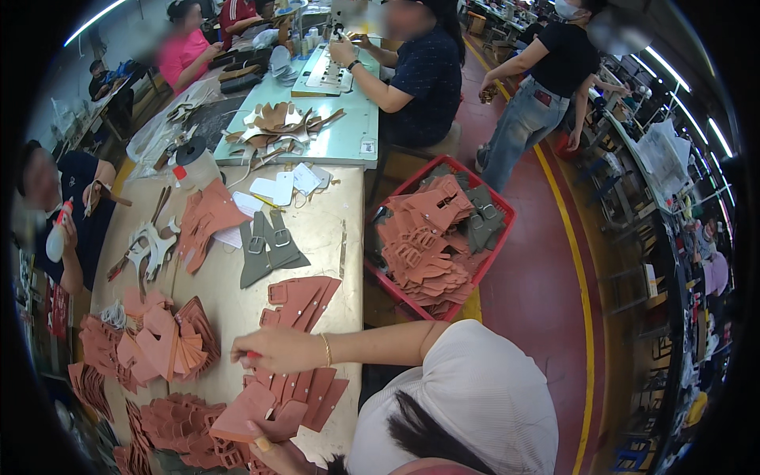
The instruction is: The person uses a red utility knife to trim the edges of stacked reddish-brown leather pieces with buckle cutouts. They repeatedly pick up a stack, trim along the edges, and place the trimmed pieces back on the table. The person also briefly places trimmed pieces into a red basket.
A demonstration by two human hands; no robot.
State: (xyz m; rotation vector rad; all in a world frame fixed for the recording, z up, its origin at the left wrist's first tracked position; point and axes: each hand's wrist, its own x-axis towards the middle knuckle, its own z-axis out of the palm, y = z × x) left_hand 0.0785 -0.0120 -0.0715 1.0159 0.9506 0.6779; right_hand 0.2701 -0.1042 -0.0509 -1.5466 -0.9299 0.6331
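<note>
My left hand (273, 453), low in the view, grips a terracotta leather piece (244, 413) between thumb and fingers. Just above it, my right hand (279, 350) reaches in from the right with its fingers curled. A small red object (252, 356) shows at those fingers; its kind is mostly hidden. Under and beside my hands lies a fanned row of terracotta leather straps (305, 299), some with covered buckles. To the left stand stacks of similar cut pieces (170, 340), and more buckled pieces (178, 427) lie nearer me.
Grey-green buckled straps (273, 249), white tags (275, 188), pale leather cutouts (150, 247) and a thread cone (194, 162) share the tan table (332, 237). A red crate (495, 261) of leather pieces stands right of it. Co-workers sit ahead and left; one person (538, 95) stands in the aisle.
</note>
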